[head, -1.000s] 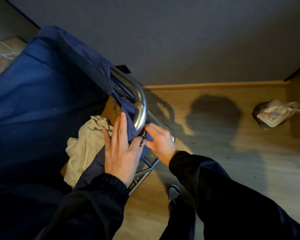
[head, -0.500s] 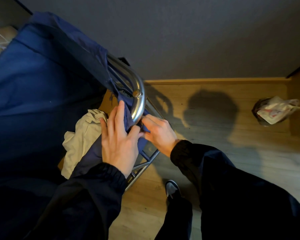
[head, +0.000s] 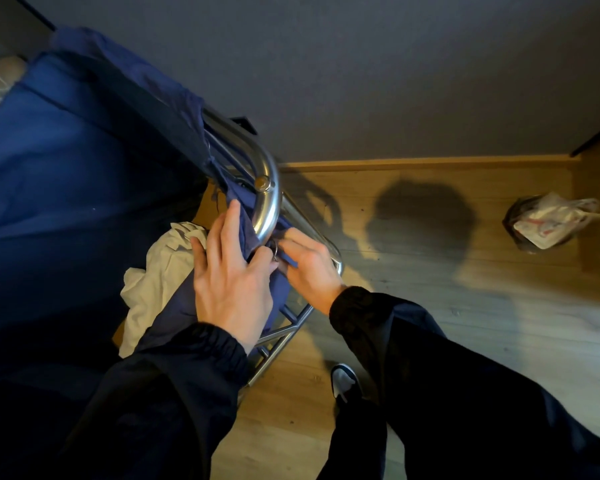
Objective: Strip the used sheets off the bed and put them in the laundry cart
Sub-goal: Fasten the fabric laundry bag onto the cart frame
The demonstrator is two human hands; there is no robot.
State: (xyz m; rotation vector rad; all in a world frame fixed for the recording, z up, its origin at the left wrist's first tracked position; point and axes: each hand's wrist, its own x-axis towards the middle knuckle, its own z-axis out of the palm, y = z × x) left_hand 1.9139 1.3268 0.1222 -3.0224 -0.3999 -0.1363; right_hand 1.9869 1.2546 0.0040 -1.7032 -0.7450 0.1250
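My left hand lies flat, fingers straight, pressing the blue bag of the cart against its corner. My thumb reaches towards a small ring. My right hand meets it from the other side, fingertips pinching a blue strap at that ring, just under the curved steel rail. The sheet, pale and crumpled, sits inside the bag, just left of my left fingers. Below, my shoe stands on the wood floor. Farther right, well apart, a lined bin stands near the grey wall.
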